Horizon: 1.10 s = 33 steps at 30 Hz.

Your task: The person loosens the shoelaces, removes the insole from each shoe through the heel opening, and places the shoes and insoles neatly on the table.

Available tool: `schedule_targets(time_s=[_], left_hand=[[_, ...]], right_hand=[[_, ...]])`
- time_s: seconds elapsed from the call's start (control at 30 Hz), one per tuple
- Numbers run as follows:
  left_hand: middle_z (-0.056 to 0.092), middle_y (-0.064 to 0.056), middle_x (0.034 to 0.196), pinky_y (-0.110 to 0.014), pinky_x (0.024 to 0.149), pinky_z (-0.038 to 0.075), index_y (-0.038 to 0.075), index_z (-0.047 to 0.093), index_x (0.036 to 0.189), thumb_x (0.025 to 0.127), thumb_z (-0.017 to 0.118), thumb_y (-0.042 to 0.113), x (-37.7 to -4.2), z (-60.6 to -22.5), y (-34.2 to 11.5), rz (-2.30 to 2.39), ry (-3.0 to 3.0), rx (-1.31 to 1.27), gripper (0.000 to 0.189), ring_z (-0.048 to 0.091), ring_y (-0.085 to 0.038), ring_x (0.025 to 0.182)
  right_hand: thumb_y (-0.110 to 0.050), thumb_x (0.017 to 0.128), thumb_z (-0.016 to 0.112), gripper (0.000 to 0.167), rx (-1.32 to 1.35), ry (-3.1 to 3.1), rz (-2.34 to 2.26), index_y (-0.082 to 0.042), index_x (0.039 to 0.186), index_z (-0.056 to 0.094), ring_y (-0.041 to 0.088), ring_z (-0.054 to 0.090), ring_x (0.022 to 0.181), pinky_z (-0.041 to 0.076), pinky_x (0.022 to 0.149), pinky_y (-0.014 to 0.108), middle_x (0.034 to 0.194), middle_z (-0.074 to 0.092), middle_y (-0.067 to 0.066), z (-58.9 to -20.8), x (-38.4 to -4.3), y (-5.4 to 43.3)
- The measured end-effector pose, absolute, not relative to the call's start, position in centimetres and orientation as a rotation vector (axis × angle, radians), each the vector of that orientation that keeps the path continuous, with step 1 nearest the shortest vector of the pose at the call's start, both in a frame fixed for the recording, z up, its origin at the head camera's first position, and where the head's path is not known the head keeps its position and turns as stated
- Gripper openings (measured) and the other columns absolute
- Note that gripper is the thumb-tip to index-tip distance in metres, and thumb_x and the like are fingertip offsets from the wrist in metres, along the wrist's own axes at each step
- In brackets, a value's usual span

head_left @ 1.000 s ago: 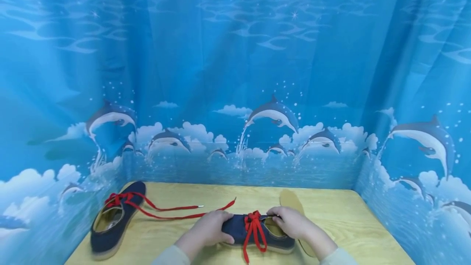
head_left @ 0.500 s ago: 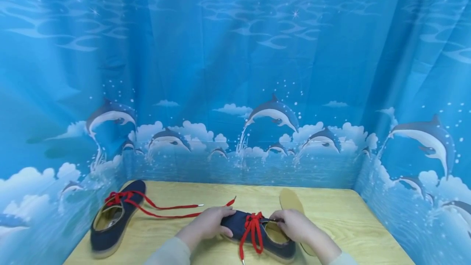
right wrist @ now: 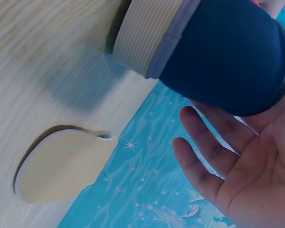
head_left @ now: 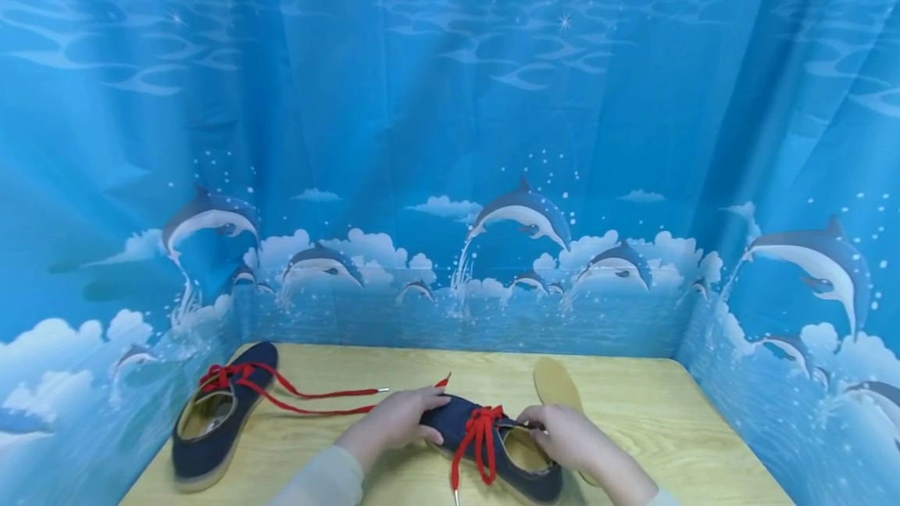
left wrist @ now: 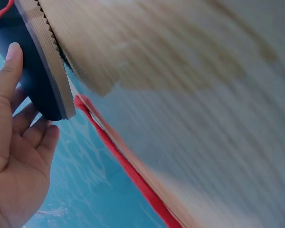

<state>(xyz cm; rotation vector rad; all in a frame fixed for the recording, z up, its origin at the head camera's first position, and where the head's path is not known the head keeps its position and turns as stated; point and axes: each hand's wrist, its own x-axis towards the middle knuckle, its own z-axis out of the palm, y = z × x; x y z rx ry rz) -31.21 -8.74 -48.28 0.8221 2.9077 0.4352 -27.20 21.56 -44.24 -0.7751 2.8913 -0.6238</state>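
Navy shoe (head_left: 506, 470) slants lengthwise between the hands — left hand (head_left: 406, 417) gripping the toe, right hand (head_left: 564, 436) pinching the opening's far rim, heel nearer the person.

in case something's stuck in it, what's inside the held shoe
Tan lining shows inside the navy lace-up shoe; its toe interior is hidden by the upper and tied red lace.

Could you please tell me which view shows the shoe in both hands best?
The head view: there the shoe shows toe, red bow and opening, partly covered by left hand and right hand. The left wrist view mainly catches its toe; the right wrist, its heel.
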Motion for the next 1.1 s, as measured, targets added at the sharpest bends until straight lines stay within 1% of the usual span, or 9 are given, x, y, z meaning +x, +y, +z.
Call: schedule_targets(time_s=[0.13,0.23,0.33,0.4,0.53,0.67,0.97,1.1], left_hand=[[0.049,-0.005,0.151,-0.049,0.110,0.042,0.023,0.057,0.144,0.092,0.061,0.058,-30.5,-47.7,-8.5,0.509,2.923,0.756,0.063,0.047,-0.030,0.138],[0.047,-0.006,0.153,-0.052,0.112,0.039,0.019,0.057,0.144,0.098,0.051,0.058,-29.8,-47.3,-7.9,0.580,2.947,0.657,0.060,0.043,-0.030,0.141],[0.048,-0.007,0.152,-0.054,0.112,0.038,0.019,0.057,0.144,0.101,0.048,0.057,-29.3,-47.3,-7.0,0.569,3.008,0.575,0.059,0.041,-0.032,0.141],[0.051,-0.010,0.149,-0.054,0.111,0.039,0.019,0.058,0.143,0.102,0.047,0.055,-28.9,-47.5,-6.6,0.530,3.057,0.529,0.056,0.043,-0.033,0.140],[0.057,-0.013,0.143,-0.053,0.109,0.041,0.019,0.061,0.140,0.101,0.051,0.051,-28.7,-48.3,-5.7,0.413,3.149,0.415,0.052,0.048,-0.035,0.135],[0.057,-0.014,0.142,-0.051,0.109,0.042,0.020,0.060,0.141,0.100,0.053,0.050,-28.7,-48.9,-5.2,0.345,3.162,0.338,0.051,0.049,-0.035,0.134],[0.051,-0.015,0.147,-0.052,0.109,0.042,0.021,0.056,0.145,0.104,0.049,0.042,-29.4,-49.1,-5.3,0.322,3.170,0.448,0.046,0.047,-0.039,0.136],[0.049,-0.015,0.149,-0.054,0.110,0.040,0.023,0.055,0.146,0.105,0.047,0.040,-30.1,-49.4,-5.5,0.288,3.158,0.497,0.045,0.045,-0.040,0.137]], right_hand=[[-0.005,0.092,0.067,0.019,-0.816,2.939,-0.640,-0.003,0.110,0.073,0.027,0.070,0.092,0.058,0.080,0.048,0.100,0.074,0.007,-44.2,-27.3,22.1],[-0.008,0.093,0.068,0.017,-0.831,2.960,-0.646,-0.002,0.108,0.074,0.024,0.070,0.089,0.058,0.077,0.045,0.097,0.074,0.005,-44.1,-27.6,22.6],[-0.011,0.094,0.069,0.017,-0.837,2.950,-0.661,-0.003,0.107,0.074,0.021,0.069,0.087,0.058,0.076,0.043,0.095,0.073,0.002,-44.1,-28.0,22.8],[-0.012,0.094,0.069,0.016,-0.846,2.931,-0.678,-0.004,0.106,0.074,0.019,0.069,0.086,0.058,0.075,0.040,0.094,0.073,0.000,-44.1,-28.1,22.7],[-0.010,0.092,0.069,0.011,-0.903,2.913,-0.690,-0.006,0.101,0.075,0.015,0.068,0.084,0.059,0.074,0.037,0.092,0.073,-0.002,-44.5,-27.9,22.4],[-0.009,0.091,0.070,0.007,-0.922,2.930,-0.677,-0.010,0.095,0.076,0.012,0.068,0.082,0.059,0.073,0.035,0.089,0.073,-0.004,-44.7,-27.6,22.1],[-0.010,0.090,0.072,0.005,-0.887,2.913,-0.643,-0.012,0.093,0.076,0.012,0.068,0.081,0.059,0.072,0.034,0.087,0.073,-0.006,-44.5,-26.9,21.6],[-0.012,0.089,0.073,0.004,-0.914,2.926,-0.624,-0.011,0.091,0.076,0.010,0.067,0.078,0.058,0.070,0.032,0.083,0.073,-0.006,-44.5,-26.3,21.1]])
